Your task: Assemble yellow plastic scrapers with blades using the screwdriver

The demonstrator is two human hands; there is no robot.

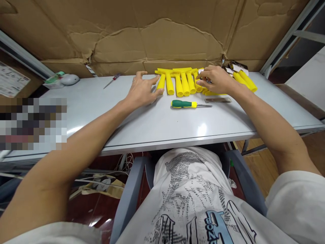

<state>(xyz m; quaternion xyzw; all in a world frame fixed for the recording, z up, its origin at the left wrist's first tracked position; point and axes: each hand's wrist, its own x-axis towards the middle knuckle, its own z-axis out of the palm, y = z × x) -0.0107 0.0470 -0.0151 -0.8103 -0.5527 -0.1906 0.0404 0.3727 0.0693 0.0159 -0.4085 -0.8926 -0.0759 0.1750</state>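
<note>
Several yellow T-shaped plastic handles (179,84) lie side by side in a row toward the back of the white table. At the row's left end, my left hand (144,88) has its fingers spread, with thumb and forefinger by the leftmost handle. My right hand (215,79) is over the right end of the row, its fingers bent and apart from the thumb; its palm side is partly hidden. In front of the row lies a green and yellow screwdriver (184,104), its shaft pointing right. A flat, narrow brownish piece (218,100) sits beside its tip.
More yellow handles (245,80) with dark-and-white packaging lie right of my right hand. A thin screwdriver (111,81) rests at back left, near a white computer mouse (69,79) and a small box (53,81). Cardboard (157,37) stands behind the table (142,130).
</note>
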